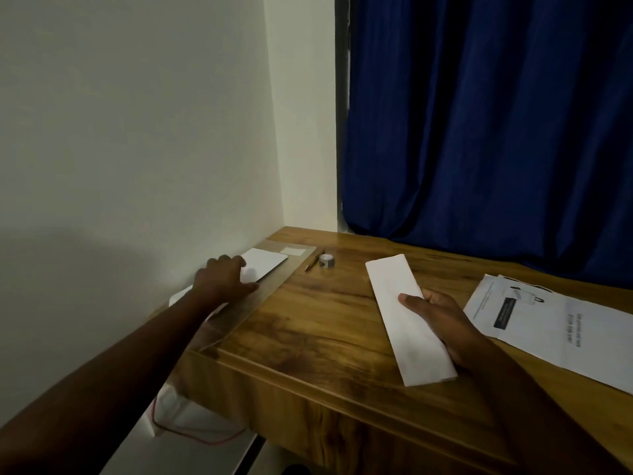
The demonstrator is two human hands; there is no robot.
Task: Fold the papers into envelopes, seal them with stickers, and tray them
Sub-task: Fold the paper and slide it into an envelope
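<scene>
white folded paper (409,317), brown wood-grain table (318,323), deep blue curtain (489,132), black-printed white sheets (555,323)

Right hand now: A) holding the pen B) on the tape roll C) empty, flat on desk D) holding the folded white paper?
D: the right hand grips the long folded white paper, thumb on top; the pen and tape roll lie untouched farther back on the desk.

Two hands are out over the one wooden desk (308,323): the left hand (219,279) and the right hand (442,320). I count one folded white envelope (407,320), one clear tray (274,286) with at least one white envelope (263,262) lying in it, two printed sheets (555,323) overlapping, one pen (314,260), one small roll of tape (326,261), and one blue curtain (486,125).
</scene>
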